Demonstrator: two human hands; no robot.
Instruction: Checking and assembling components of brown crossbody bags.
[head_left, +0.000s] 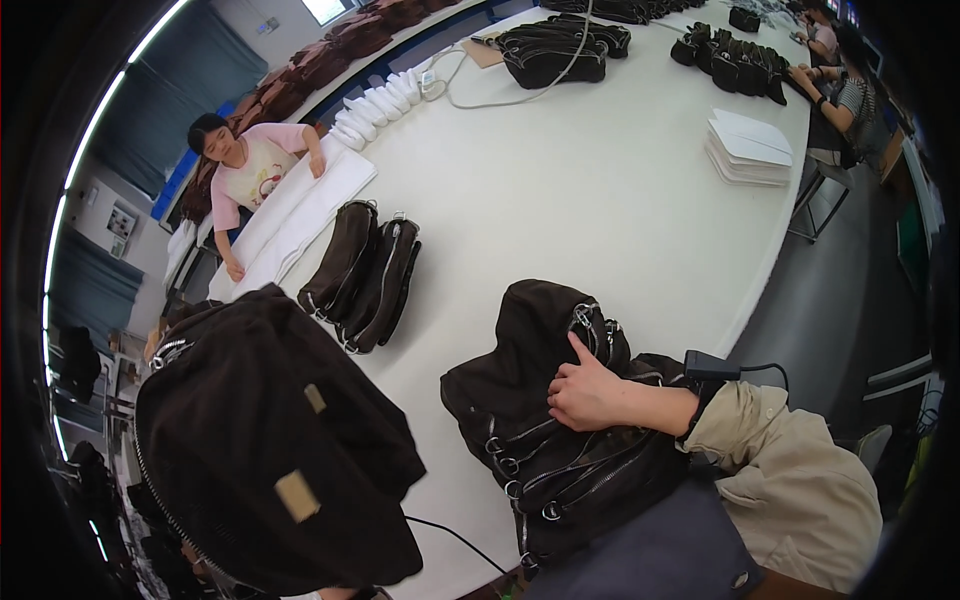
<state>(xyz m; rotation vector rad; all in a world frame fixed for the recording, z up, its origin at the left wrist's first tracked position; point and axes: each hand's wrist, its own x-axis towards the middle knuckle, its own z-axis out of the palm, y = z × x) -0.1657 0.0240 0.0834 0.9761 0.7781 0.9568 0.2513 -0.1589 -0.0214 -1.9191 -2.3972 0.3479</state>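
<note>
A large dark brown fabric bag (270,430) with a zipper along its edge and two tan patches fills the lower left, close to me. Only a sliver of my left wrist (345,593) shows at the bottom edge below it; the left hand is hidden behind this bag. My right hand (585,392) rests on a pile of dark bags (520,370) with zippers and metal rings. Its index finger stretches toward a metal clasp (583,318), while the other fingers curl loosely on the fabric with nothing visible in them.
Two slim dark zippered bags (365,275) lie mid-left on the white table (560,190). Across it, a person in a pink-sleeved shirt (265,170) handles white sheets (300,220). White rolls (375,110), more dark bags (555,50) and a white stack (748,148) lie farther off.
</note>
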